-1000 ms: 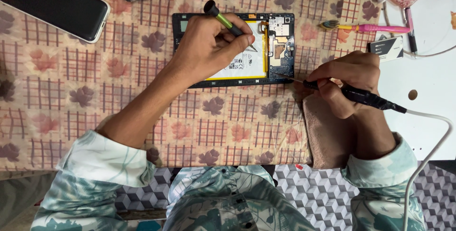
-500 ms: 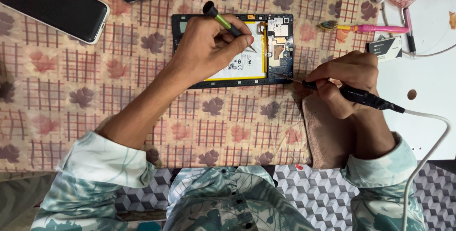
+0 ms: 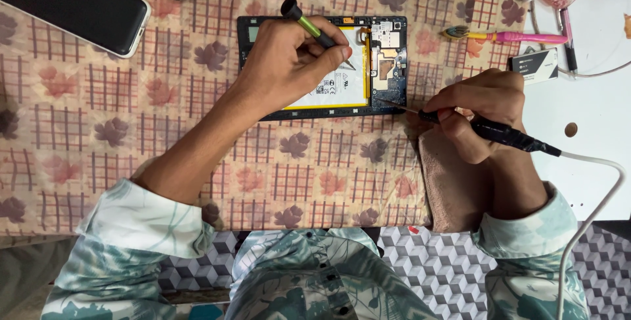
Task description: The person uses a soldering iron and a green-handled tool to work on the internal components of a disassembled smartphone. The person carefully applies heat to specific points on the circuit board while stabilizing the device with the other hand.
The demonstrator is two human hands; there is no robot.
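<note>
Colours all over this repair spot

The cloth [image 3: 131, 162] is peach with brown grid checks and mauve-brown leaf prints. The opened tablet [image 3: 388, 63] has a black frame, a white battery [image 3: 342, 86] edged in yellow, and a dark board with silver bits. The left hand [image 3: 289, 63] has a lime-green tool [image 3: 309, 25] with a black cap; the right hand [image 3: 483, 109] has a black soldering iron [image 3: 499, 132] on a white cord. There's a pink-handled tool [image 3: 519, 37], a black phone [image 3: 72, 4] with a white rim, and teal-and-white leafy sleeves [image 3: 144, 228].

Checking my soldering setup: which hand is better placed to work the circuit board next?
Probably the right hand: its soldering iron tip already meets the circuit board; the left hand steadies tweezers.
</note>
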